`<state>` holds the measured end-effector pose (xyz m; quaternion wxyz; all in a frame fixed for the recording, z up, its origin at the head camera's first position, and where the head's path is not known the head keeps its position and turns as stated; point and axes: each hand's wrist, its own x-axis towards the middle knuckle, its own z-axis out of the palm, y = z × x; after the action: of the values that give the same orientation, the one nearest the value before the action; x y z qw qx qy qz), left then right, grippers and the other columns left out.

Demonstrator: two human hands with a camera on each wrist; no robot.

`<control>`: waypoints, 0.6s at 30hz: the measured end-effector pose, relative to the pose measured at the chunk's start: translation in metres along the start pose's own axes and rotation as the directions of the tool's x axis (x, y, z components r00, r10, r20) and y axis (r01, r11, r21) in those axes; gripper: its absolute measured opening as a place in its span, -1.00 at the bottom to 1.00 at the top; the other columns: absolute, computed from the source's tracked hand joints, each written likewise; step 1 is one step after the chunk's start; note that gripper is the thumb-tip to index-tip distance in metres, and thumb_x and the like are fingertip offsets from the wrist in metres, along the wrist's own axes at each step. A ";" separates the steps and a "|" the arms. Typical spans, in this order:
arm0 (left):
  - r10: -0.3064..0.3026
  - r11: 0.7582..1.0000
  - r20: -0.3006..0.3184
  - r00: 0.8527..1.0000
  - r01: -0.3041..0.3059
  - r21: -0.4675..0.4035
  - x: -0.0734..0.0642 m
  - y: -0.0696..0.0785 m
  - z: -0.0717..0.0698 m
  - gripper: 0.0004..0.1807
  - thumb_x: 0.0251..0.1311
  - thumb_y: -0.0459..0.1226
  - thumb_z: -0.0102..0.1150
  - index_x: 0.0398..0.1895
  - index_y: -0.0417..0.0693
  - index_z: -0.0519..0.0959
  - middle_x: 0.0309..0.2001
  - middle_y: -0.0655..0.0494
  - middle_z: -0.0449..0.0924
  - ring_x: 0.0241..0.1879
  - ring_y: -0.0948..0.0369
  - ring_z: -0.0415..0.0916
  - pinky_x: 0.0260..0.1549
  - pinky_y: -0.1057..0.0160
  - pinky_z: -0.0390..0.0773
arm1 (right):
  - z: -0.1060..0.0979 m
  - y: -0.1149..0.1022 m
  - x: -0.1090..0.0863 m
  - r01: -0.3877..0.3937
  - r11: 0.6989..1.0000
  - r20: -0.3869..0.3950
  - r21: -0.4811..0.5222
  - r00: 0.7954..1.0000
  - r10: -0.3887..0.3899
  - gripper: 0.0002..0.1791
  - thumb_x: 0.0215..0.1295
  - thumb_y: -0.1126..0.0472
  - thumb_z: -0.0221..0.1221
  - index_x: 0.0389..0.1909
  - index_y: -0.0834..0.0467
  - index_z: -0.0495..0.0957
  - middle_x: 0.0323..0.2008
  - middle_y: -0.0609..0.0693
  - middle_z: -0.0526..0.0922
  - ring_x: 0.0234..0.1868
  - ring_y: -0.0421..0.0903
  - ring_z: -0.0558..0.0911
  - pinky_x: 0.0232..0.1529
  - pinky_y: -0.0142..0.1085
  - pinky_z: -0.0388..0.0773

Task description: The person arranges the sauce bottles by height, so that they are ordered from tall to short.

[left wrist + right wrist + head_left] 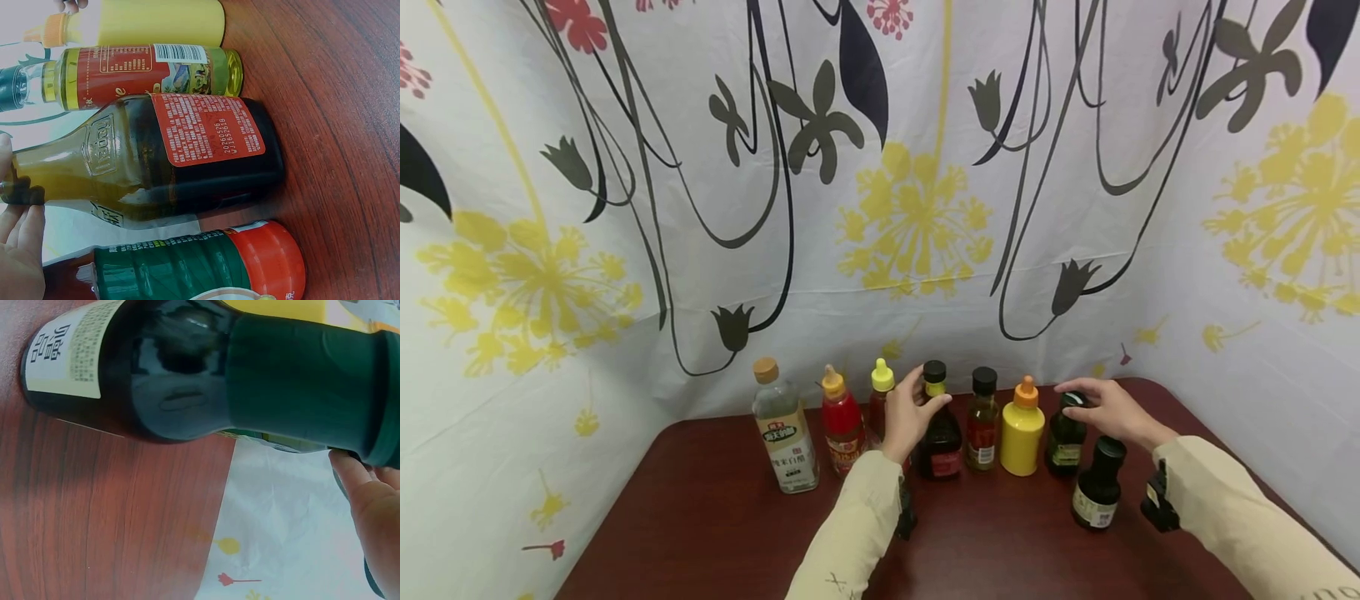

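My left hand [907,419] grips the neck of a dark sauce bottle [943,446] with thumb and fingers just below its black cap. In the left wrist view this sauce bottle [206,156] has a red label, and dark liquid fills its lower part. My right hand [1112,410] holds a dark bottle with a green label [1065,442] by its top, fingers about the cap. A shorter dark bottle with a cream label [1096,496] stands in front of that hand. In the right wrist view this cream-labelled bottle [181,375] hides most of the green-labelled one.
Left of the hands stand a clear vinegar bottle [787,446], a red squeeze bottle [842,421] and a yellow-capped bottle [882,385]. Between the hands are a small oil bottle [982,425] and a yellow squeeze bottle [1022,437]. A patterned cloth [820,250] hangs behind the brown table [715,517].
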<state>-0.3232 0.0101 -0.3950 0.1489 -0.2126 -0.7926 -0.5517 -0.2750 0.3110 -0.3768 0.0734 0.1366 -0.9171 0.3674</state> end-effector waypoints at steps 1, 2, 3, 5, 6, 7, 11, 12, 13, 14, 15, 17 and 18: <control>-0.001 1.000 0.000 1.000 0.001 -0.001 0.000 0.000 0.000 -0.36 -0.03 -0.23 0.27 0.18 -0.18 0.33 0.01 -0.14 0.47 -0.06 0.05 0.48 -0.18 0.23 0.50 | 0.000 0.000 0.000 -0.002 1.000 0.004 0.006 1.000 0.002 -0.60 0.15 0.27 0.15 0.01 0.34 0.42 0.05 0.37 0.35 0.07 0.32 0.32 -0.11 0.05 0.41; -0.002 1.000 -0.002 1.000 0.002 0.002 0.000 0.001 0.000 -0.36 -0.03 -0.23 0.27 0.17 -0.18 0.33 0.01 -0.14 0.47 -0.06 0.05 0.48 -0.18 0.23 0.51 | 0.000 -0.001 0.000 -0.005 1.000 0.007 0.010 1.000 0.005 -0.59 0.15 0.26 0.15 0.02 0.34 0.42 0.05 0.38 0.35 0.07 0.32 0.32 -0.11 0.05 0.42; 0.000 1.000 -0.003 1.000 0.000 0.005 0.000 0.001 0.000 -0.36 -0.04 -0.23 0.27 0.17 -0.18 0.33 0.00 -0.15 0.47 -0.07 0.05 0.49 -0.19 0.23 0.51 | -0.001 -0.001 0.000 -0.009 1.000 0.010 0.009 1.000 0.009 -0.58 0.15 0.25 0.15 0.02 0.34 0.41 0.05 0.37 0.35 0.07 0.32 0.33 -0.13 0.03 0.43; 0.000 1.000 -0.005 1.000 0.000 0.009 0.000 0.001 0.000 -0.35 -0.04 -0.22 0.28 0.17 -0.18 0.33 0.00 -0.15 0.47 -0.08 0.05 0.49 -0.19 0.24 0.51 | -0.001 -0.002 0.000 -0.010 1.000 0.021 0.008 1.000 0.010 -0.57 0.15 0.23 0.16 0.02 0.34 0.41 0.05 0.38 0.35 0.06 0.32 0.33 -0.13 0.04 0.43; 0.000 1.000 -0.006 1.000 0.001 0.011 0.000 0.001 0.000 -0.35 -0.04 -0.22 0.28 0.17 -0.18 0.33 -0.01 -0.15 0.48 -0.09 0.06 0.50 -0.20 0.24 0.51 | -0.002 -0.002 0.000 -0.009 1.000 0.026 0.007 1.000 0.009 -0.56 0.14 0.21 0.17 0.03 0.34 0.41 0.05 0.38 0.35 0.06 0.32 0.33 -0.13 0.04 0.43; 0.000 1.000 -0.007 1.000 0.001 0.013 0.000 0.001 0.000 -0.35 -0.04 -0.21 0.28 0.17 -0.18 0.33 -0.01 -0.15 0.48 -0.09 0.06 0.50 -0.20 0.24 0.51 | -0.002 -0.003 0.000 -0.007 1.000 0.032 0.005 0.999 0.007 -0.54 0.14 0.20 0.17 0.03 0.34 0.40 0.04 0.38 0.35 0.06 0.32 0.34 -0.13 0.04 0.42; 0.009 1.000 -0.011 1.000 -0.009 0.016 0.000 0.001 0.001 -0.36 -0.05 -0.22 0.28 0.16 -0.17 0.35 -0.03 -0.14 0.50 -0.10 0.07 0.51 -0.22 0.25 0.52 | -0.005 -0.004 -0.001 -0.013 1.000 0.047 0.002 0.999 0.013 -0.49 0.16 0.14 0.16 0.05 0.37 0.37 0.04 0.38 0.36 0.06 0.33 0.33 -0.11 0.04 0.41; 0.008 1.000 -0.012 1.000 -0.008 0.016 -0.001 0.001 0.001 -0.37 -0.05 -0.22 0.28 0.16 -0.15 0.35 -0.03 -0.12 0.50 -0.10 0.08 0.51 -0.22 0.25 0.52 | -0.006 -0.005 -0.001 -0.012 1.000 0.046 0.005 0.999 0.012 -0.48 0.16 0.14 0.16 0.06 0.39 0.36 0.04 0.39 0.36 0.06 0.33 0.33 -0.11 0.04 0.41; 0.011 1.000 -0.012 1.000 -0.011 0.016 0.000 0.001 0.001 -0.37 -0.05 -0.22 0.28 0.16 -0.14 0.36 -0.04 -0.11 0.51 -0.10 0.09 0.51 -0.22 0.26 0.52 | -0.007 -0.006 -0.002 -0.013 1.000 0.042 0.008 0.999 0.012 -0.47 0.17 0.13 0.15 0.07 0.40 0.35 0.04 0.39 0.36 0.06 0.33 0.33 -0.10 0.04 0.41; 0.013 1.000 -0.012 1.000 -0.013 0.015 0.000 0.001 0.001 -0.38 -0.05 -0.23 0.28 0.15 -0.13 0.36 -0.05 -0.10 0.52 -0.11 0.10 0.51 -0.22 0.27 0.52 | -0.009 -0.007 -0.002 -0.015 1.000 0.036 0.013 0.999 0.015 -0.46 0.18 0.13 0.14 0.07 0.41 0.34 0.04 0.39 0.36 0.06 0.32 0.33 -0.10 0.03 0.41; 0.019 1.000 -0.014 1.000 -0.019 0.015 0.000 0.001 0.000 -0.38 -0.05 -0.23 0.28 0.15 -0.13 0.36 -0.06 -0.10 0.52 -0.11 0.10 0.51 -0.23 0.27 0.52 | -0.010 -0.008 -0.002 -0.017 1.000 0.030 0.019 0.999 0.017 -0.46 0.19 0.13 0.13 0.07 0.41 0.33 0.03 0.39 0.37 0.06 0.31 0.34 -0.10 0.01 0.42; 0.019 1.000 -0.013 1.000 -0.019 0.011 0.000 0.001 0.000 -0.39 -0.05 -0.24 0.28 0.15 -0.11 0.37 -0.07 -0.08 0.53 -0.12 0.12 0.52 -0.23 0.28 0.52 | -0.013 -0.011 -0.003 -0.016 0.999 0.021 0.033 1.000 0.015 -0.47 0.20 0.15 0.12 0.08 0.43 0.31 0.03 0.40 0.36 0.06 0.30 0.35 -0.11 0.00 0.43; 0.021 1.000 -0.013 1.000 -0.020 0.010 0.000 0.000 0.000 -0.39 -0.05 -0.24 0.28 0.15 -0.11 0.37 -0.07 -0.08 0.53 -0.12 0.12 0.52 -0.23 0.28 0.52 | -0.014 -0.012 -0.003 -0.017 0.999 0.015 0.037 1.000 0.017 -0.47 0.21 0.15 0.11 0.09 0.43 0.31 0.03 0.40 0.37 0.05 0.30 0.35 -0.11 0.00 0.43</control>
<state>-0.3232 0.0099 -0.3947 0.1609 -0.2163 -0.7922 -0.5475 -0.2677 0.3130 -0.3596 0.0608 0.1329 -0.9116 0.3842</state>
